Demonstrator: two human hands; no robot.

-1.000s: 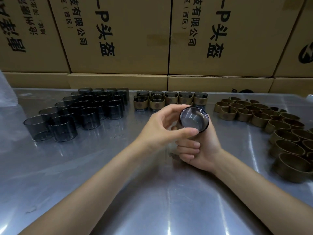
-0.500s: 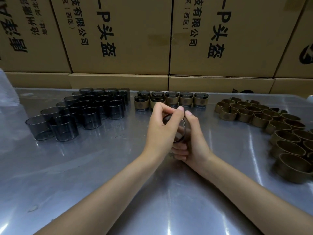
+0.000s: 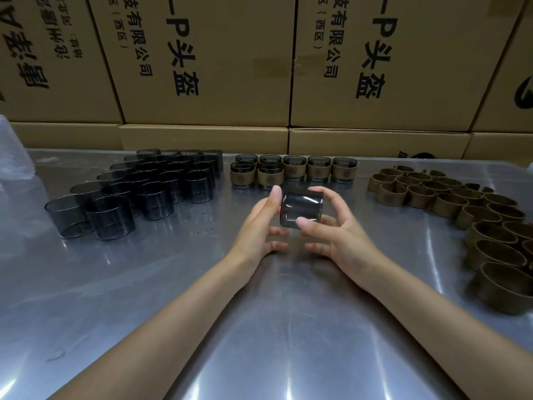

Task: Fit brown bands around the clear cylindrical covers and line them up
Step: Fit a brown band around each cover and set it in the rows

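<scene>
A smoky clear cylindrical cover (image 3: pixel 301 207) without a band is held above the table centre, between both hands. My left hand (image 3: pixel 261 226) touches its left end with thumb and fingertips. My right hand (image 3: pixel 331 229) pinches it, thumb on the near side and fingers curled over the far right side. Several bare covers (image 3: pixel 135 189) stand in rows at the left. Several banded covers (image 3: pixel 294 168) stand in a line at the back centre. Loose brown bands (image 3: pixel 467 206) lie crowded at the right.
The shiny metal table (image 3: pixel 259 327) spreads toward me under my forearms. Stacked cardboard boxes (image 3: pixel 219 59) form a wall along its far edge. Clear plastic wrap (image 3: pixel 14 157) lies at the far left.
The cover has turned from facing me end-on to lying sideways. My hands have spread apart, one to each side of it, after being wrapped close together round it.
</scene>
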